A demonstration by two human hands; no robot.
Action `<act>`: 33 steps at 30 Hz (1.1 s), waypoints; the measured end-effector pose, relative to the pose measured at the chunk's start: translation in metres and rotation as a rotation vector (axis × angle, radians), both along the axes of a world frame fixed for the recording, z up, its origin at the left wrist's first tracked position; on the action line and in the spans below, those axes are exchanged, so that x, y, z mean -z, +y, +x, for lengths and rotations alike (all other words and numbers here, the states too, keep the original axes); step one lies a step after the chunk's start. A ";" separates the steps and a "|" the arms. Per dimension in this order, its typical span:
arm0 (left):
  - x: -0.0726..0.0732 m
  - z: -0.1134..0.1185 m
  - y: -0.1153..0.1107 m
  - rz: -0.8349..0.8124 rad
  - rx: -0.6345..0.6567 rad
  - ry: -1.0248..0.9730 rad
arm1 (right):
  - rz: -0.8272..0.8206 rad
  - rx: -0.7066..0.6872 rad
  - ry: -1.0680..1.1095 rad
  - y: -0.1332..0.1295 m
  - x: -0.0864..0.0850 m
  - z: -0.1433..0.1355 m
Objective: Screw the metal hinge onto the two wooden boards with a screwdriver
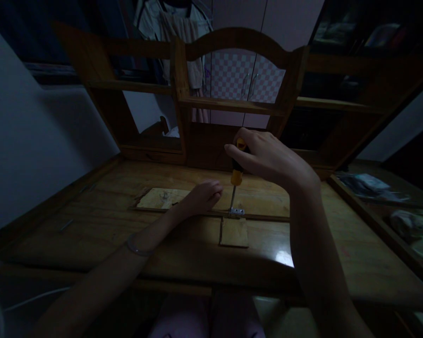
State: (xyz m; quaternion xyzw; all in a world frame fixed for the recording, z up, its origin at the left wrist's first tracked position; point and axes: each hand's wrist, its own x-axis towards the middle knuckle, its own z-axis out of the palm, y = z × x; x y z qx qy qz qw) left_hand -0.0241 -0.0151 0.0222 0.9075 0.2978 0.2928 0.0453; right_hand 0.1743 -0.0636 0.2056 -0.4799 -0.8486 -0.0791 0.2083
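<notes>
Room: a home, as I see it; bedroom or study, cannot tell which.
Far wall: pink wardrobe [238,19], its door panels [229,70] checked.
Far left: clothes [181,23] hanging up, dark blue curtain-like cloth [95,21] beside them.
Near: household wooden desk [109,206], arched shelf unit [232,105] along its far edge.
Right: crumpled fabric [416,230] just beside the desk, dim.

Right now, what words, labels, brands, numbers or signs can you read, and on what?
None can be read.
Screwdriver in the right hand: no legible marking.
Hinge: too small and dim to tell.
Long board: dark marks, no readable letters.
</notes>
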 end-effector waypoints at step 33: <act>-0.001 0.005 -0.003 -0.074 -0.060 -0.052 | 0.010 -0.040 0.014 0.002 -0.001 0.002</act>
